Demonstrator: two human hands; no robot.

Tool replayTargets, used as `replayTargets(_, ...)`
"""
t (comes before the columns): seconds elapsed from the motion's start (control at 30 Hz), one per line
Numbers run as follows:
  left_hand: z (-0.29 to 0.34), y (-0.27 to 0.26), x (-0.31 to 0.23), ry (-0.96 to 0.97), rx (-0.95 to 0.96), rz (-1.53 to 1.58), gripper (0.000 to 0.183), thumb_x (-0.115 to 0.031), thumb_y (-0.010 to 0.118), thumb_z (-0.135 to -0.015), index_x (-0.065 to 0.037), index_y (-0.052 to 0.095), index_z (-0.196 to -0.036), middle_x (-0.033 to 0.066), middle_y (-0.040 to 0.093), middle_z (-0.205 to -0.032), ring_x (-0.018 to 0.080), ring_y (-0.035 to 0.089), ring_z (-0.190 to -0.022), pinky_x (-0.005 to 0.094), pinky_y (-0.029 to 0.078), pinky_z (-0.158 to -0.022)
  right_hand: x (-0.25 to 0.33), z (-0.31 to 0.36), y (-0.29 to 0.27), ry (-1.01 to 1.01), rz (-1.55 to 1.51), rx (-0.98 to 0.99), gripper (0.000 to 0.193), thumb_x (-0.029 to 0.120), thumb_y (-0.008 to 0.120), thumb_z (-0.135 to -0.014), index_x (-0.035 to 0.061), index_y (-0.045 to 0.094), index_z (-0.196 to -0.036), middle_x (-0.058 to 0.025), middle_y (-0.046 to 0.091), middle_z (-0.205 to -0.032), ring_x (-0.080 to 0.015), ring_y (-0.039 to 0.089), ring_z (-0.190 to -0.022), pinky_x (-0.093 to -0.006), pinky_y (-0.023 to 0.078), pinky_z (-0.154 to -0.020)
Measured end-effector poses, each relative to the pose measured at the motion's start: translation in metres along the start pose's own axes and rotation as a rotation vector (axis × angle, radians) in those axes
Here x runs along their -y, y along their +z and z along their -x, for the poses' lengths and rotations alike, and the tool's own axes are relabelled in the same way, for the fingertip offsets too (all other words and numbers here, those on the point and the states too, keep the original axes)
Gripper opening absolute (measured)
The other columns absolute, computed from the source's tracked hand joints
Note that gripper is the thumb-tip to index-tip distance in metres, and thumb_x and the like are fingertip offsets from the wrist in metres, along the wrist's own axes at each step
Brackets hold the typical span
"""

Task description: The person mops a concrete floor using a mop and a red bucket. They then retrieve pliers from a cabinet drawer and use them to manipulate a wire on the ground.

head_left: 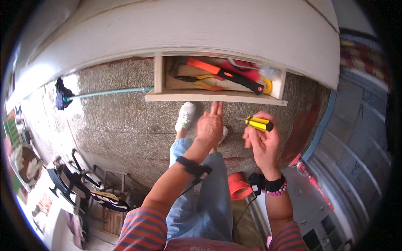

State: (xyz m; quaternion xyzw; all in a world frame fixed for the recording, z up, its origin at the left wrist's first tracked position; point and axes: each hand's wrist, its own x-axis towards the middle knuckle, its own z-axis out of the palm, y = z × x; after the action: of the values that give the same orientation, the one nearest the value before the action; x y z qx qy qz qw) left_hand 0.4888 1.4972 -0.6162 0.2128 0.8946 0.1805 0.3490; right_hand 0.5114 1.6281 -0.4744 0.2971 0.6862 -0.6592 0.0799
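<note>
My right hand [264, 142] is closed on a screwdriver [259, 123] with a yellow and black handle, its thin shaft pointing left. In front of me a wooden drawer [217, 97] is pulled out. My left hand [210, 126] has two fingers stretched out, their tips at the drawer's front panel; nothing shows in its grasp. Inside the drawer lies a hammer [228, 76] with an orange and black handle. Pliers [201, 78] with yellow and red grips rest beside it. A round yellow item [267, 86] and a red item [247, 71] are partly hidden.
The white tabletop [188, 29] spans the far side. A mop with a teal handle [109, 92] lies to the left. An orange-red round container [239, 186] stands near my right forearm. A dark chair [69, 184] is at lower left. A pink-red tool [313, 180] lies at right.
</note>
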Motion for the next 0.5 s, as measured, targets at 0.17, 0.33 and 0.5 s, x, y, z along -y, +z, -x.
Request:
replayTargets(0.17, -0.003, -0.006, -0.001, 0.12, -0.118, -0.087, 0.074, -0.014, 0.068, -0.072, 0.001, 0.034, -0.136, 0.0208, 0.039, -0.134, 0.0391, 0.04, -0.119, 0.0463, 0.035, -0.102, -0.028, 0.058, -0.037, 0.133, -0.417, 0.142, 0.051, 0.012, 0.063, -0.083, 0.0063, 0.038, -0.127, -0.0128, 0.048, -0.12, -0.0149, 0.053, -0.1, -0.0298, 0.051, -0.077)
replayTargets(0.33, -0.018, -0.006, 0.001, 0.256, -0.385, -0.179, 0.071, -0.008, 0.073, -0.066, -0.003, 0.042, -0.13, 0.0206, 0.044, -0.128, 0.0404, 0.037, -0.121, 0.0501, 0.03, -0.104, -0.112, 0.131, -0.082, 0.237, -0.697, -0.136, 0.037, 0.012, 0.057, -0.09, 0.0078, 0.039, -0.122, -0.0036, 0.055, -0.092, -0.0085, 0.052, -0.074, -0.0238, 0.046, -0.062)
replayTargets(0.5, -0.03, 0.008, -0.01, 0.233, -0.437, -0.284, 0.074, -0.004, 0.069, -0.071, -0.006, 0.035, -0.136, 0.0188, 0.034, -0.139, 0.0398, 0.032, -0.127, 0.0505, 0.026, -0.106, -0.244, 0.192, -0.148, 0.433, -0.632, -0.505, 0.043, 0.019, 0.053, -0.094, 0.0082, 0.035, -0.131, 0.0, 0.054, -0.08, -0.0039, 0.046, -0.06, -0.0178, 0.04, -0.049)
